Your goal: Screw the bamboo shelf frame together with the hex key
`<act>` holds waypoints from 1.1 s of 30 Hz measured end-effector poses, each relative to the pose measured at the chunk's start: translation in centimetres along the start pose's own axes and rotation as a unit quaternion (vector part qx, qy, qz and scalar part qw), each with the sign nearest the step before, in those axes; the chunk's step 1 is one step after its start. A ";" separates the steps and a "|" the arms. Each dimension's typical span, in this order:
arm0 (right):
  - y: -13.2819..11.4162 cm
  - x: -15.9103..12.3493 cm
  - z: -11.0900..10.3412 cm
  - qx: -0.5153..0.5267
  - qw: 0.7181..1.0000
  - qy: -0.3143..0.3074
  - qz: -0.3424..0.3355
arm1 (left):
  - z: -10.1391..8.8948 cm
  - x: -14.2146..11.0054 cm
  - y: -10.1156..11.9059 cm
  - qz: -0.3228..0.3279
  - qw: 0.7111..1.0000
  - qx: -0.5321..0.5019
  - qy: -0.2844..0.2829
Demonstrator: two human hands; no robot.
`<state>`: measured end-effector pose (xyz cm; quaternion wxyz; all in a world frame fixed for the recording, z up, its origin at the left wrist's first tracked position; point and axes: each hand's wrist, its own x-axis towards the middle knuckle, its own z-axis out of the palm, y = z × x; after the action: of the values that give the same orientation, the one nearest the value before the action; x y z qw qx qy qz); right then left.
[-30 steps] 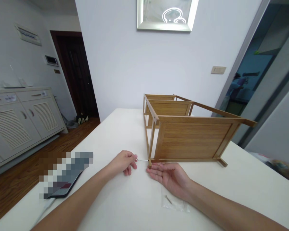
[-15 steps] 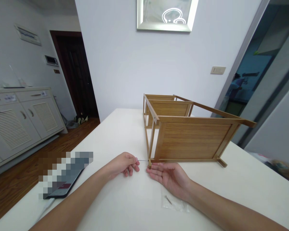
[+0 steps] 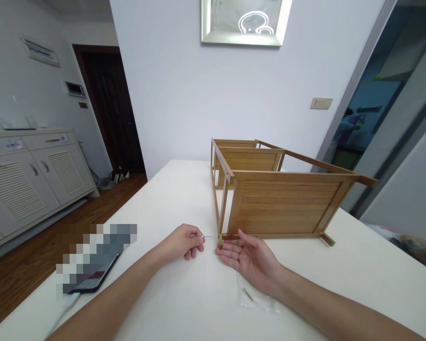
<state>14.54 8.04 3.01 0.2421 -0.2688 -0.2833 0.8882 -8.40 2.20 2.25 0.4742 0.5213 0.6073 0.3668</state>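
Observation:
A brown wooden shelf rack [image 3: 287, 208] lies on its side on the white table. My left hand [image 3: 183, 240] pinches the end of a thin metal hex key [image 3: 210, 237]. The key's far end meets the rack's near left leg end [image 3: 220, 240]; its tip is hidden there. On the other side of that leg, my right hand [image 3: 253, 263] is palm up and open, its fingertips touching or just beside the wood and its thumb raised. A clear plastic bag [image 3: 264, 305] with a small screw [image 3: 247, 294] in it lies partly under my right wrist.
To the left on the table [image 3: 156, 203] lies a dark tablet-like device [image 3: 92, 282], partly blurred out, with a white cable [image 3: 66, 310]. The wall [image 3: 177, 109] rises behind the rack. A person [image 3: 350, 124] is visible through the doorway at right.
My right thumb has lifted up and away from the fingers. My left fingers have shifted slightly around the hex key, more of which now shows. The rack has stayed put.

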 end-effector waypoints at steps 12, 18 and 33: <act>0.0 -0.1 0.0 -0.001 1.000 -0.001 -0.004 | -0.2 0.3 -0.8 0.083 0.972 0.208 0.066; 0.0 -0.1 0.0 0.000 1.000 0.000 -0.003 | -0.3 0.0 -0.5 0.181 0.896 0.396 0.082; 0.0 0.0 0.0 0.000 1.000 -0.004 -0.006 | 0.0 0.0 -1.1 0.288 0.708 0.640 0.079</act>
<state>14.56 8.02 3.01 0.2462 -0.2636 -0.2858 0.8878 -8.73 1.97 1.22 -0.1511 0.8184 0.5523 0.0489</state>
